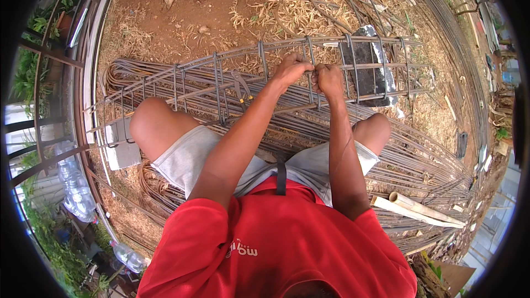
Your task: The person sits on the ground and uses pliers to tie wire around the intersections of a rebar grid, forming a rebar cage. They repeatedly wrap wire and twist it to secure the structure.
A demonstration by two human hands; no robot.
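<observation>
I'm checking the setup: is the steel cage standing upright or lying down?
Lying down: the steel cage stretches left to right, partly over the dark slab, with left hand and right hand at it.

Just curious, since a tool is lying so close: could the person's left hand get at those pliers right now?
Probably yes: the pliers lie left of the left hand and nothing seems to cover them, though that hand is busy at the steel cage.
</observation>
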